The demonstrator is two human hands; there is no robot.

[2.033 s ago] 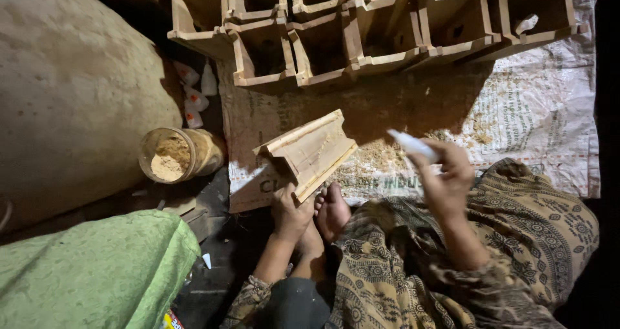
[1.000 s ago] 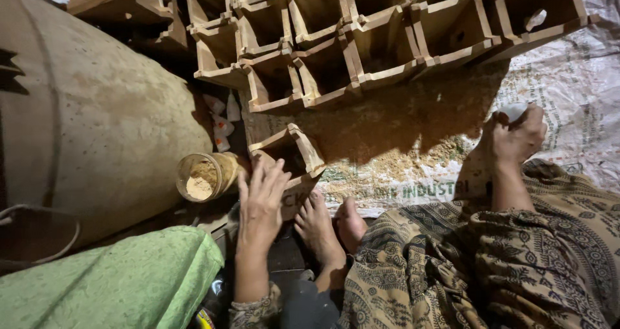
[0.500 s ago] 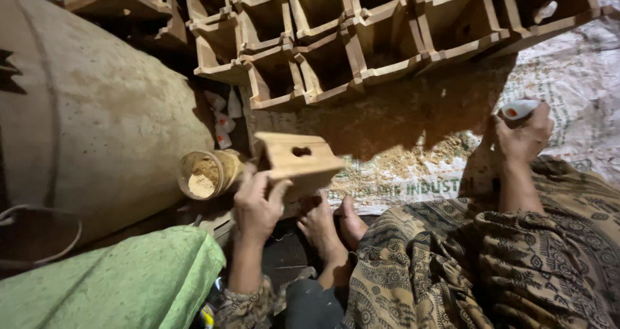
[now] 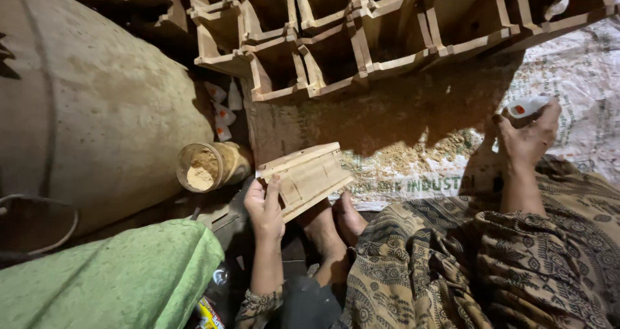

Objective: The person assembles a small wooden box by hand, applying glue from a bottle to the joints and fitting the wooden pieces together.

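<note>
My left hand (image 4: 265, 207) grips a small open wooden box (image 4: 307, 178) by its near end, holding it tilted just above my bare feet (image 4: 336, 222). My right hand (image 4: 528, 138) is out to the right, closed around a small white bottle (image 4: 528, 105) with a red spot, resting above my patterned trouser leg (image 4: 491, 251). A patch of loose sawdust (image 4: 413, 153) lies on the printed sack sheet (image 4: 581, 77) between the two hands.
Rows of similar open wooden boxes (image 4: 361, 38) are stacked along the far side. A jar of sawdust (image 4: 205, 166) lies on its side left of the box. A large rounded sack (image 4: 84, 109) and green cloth (image 4: 110, 277) fill the left.
My left hand has lifted the wooden box and turned it, from hole-side up to its open side facing me. My right hand has stayed at the right with the white bottle.
</note>
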